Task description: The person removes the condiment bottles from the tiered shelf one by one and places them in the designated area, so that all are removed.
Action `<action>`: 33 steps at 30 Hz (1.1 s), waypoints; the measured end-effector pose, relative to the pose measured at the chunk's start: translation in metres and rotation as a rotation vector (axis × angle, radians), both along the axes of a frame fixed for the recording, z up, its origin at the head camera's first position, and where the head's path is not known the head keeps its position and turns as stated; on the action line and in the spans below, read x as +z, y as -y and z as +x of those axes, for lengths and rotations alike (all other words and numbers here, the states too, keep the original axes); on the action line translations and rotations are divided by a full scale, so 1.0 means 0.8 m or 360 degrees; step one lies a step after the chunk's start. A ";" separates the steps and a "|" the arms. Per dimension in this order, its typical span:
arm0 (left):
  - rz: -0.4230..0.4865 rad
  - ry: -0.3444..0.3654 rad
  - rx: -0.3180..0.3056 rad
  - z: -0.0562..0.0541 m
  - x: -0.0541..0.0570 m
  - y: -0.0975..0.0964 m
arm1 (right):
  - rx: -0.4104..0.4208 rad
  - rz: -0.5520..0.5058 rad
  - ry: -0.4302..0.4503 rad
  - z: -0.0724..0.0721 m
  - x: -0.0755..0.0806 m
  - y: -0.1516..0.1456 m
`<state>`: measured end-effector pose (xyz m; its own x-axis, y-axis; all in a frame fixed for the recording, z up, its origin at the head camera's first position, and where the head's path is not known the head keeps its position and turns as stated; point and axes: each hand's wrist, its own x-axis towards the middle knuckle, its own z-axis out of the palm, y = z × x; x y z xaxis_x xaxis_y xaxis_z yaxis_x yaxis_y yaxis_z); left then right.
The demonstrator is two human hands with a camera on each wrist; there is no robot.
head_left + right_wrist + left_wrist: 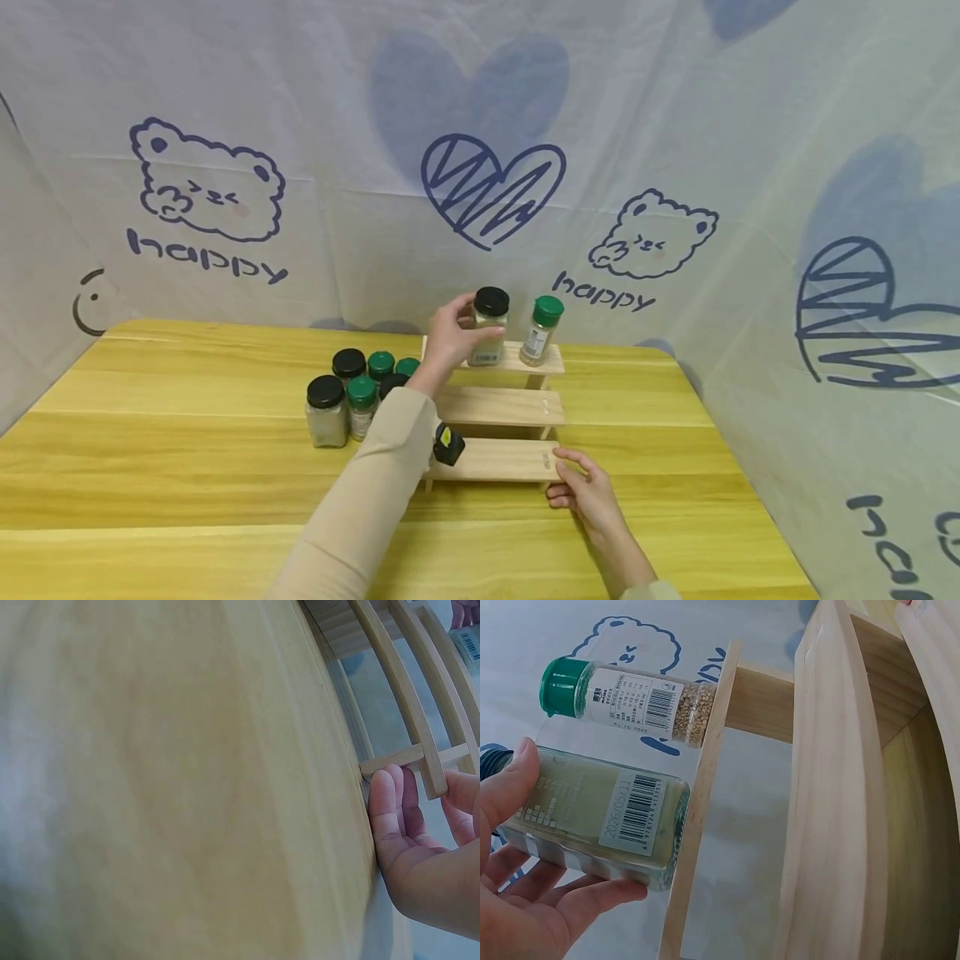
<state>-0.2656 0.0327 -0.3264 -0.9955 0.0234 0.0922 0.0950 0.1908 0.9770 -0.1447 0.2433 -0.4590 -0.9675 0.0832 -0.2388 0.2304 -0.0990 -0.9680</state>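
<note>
My left hand (452, 340) grips a square glass spice jar (487, 348) with a black lid, upright at the top step of a three-step wooden rack (495, 407). In the left wrist view, thumb and fingers wrap the jar's sides, and its base is at the shelf board. Beside it on that step stands a green-capped spice bottle (637, 701) holding small pale grains. My right hand (592, 496) holds the right end of the rack's lowest step, thumb and fingers about its edge, as the right wrist view (427, 825) also shows.
Left of the rack, several jars with black lids (326, 408) and green caps (362, 392) stand grouped on the wooden table (187, 467), partly hidden by the left forearm. A printed cloth (337, 208) hangs behind the table and along its right side.
</note>
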 end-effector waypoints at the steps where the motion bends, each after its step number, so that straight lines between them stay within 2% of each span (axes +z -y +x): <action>1: -0.0005 -0.0007 0.0003 0.000 0.000 0.000 | -0.0004 -0.0003 0.0001 0.000 0.000 0.000; 14: -0.0085 -0.0079 -0.0016 0.014 0.005 0.004 | -0.0019 -0.0006 -0.0011 0.000 -0.001 0.001; 33: -0.0002 -0.0190 -0.0089 0.045 0.008 0.017 | -0.0027 -0.0009 0.0005 0.002 0.004 0.004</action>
